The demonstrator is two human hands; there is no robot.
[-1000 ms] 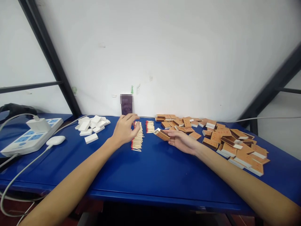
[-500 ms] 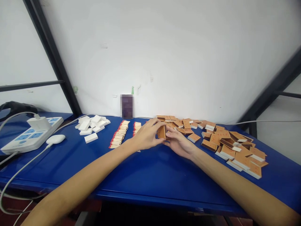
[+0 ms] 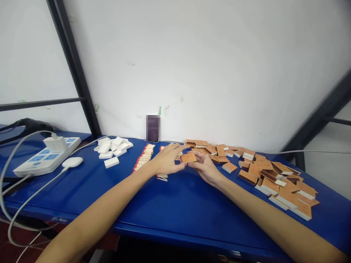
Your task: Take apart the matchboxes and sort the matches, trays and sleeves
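Blue tabletop (image 3: 175,204): power strip (image 3: 48,157) far left, white boxes (image 3: 113,148), matches (image 3: 143,157) centre, brown matchboxes (image 3: 270,173) right.

hands (image 3: 186,164) pinching matchbox (image 3: 188,157), blue table (image 3: 175,204)

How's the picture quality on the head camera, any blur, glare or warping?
Head view: light is soft and even, no glare on the blue table; the left hand, right hand and matchbox look slightly soft, its print unreadable; a dark patch at the wall is pixelated; the black bars lean, wide-lens warping.
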